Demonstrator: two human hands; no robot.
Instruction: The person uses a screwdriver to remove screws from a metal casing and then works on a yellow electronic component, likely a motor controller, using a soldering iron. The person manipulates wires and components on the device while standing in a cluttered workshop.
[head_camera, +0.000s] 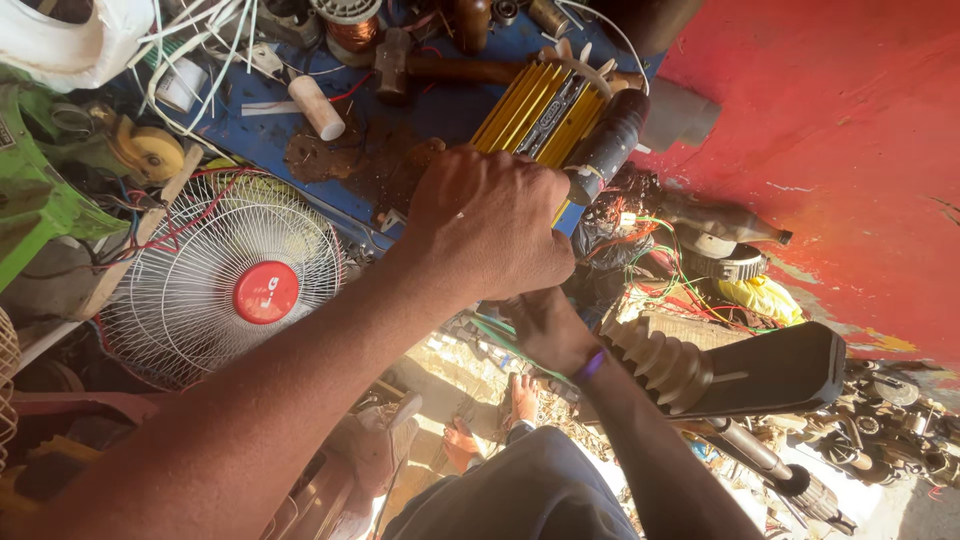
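A yellow finned motor housing (540, 110) with a dark cylindrical end (605, 148) is seen lying at the edge of a blue counter (300, 140), tilted from upper right down toward the person. The left hand (490, 225) is laid over the near end of the housing, its fingers curled down and clenched around that end, though what is pinched beneath them is hidden by the back of the hand. The right hand (545, 330) is raised from below, just under the left, and its fingers are covered by the left fist, so whether anything is gripped there cannot be told. A purple band (590, 367) is worn at the right wrist. A white fan grille with a red hub (265, 292) is propped to the left, a hammer (440, 68) and a copper-wound coil (350, 30) lie farther back on the counter, and a tangle of coloured wires (650, 260) sits just beside the housing. The step in hand is judged to be a seating or freeing of some part at the housing's near end, with both hands brought together there. A steady hold on the housing and a careful pull or twist along its axis would be called for next, with the loose wires kept clear.
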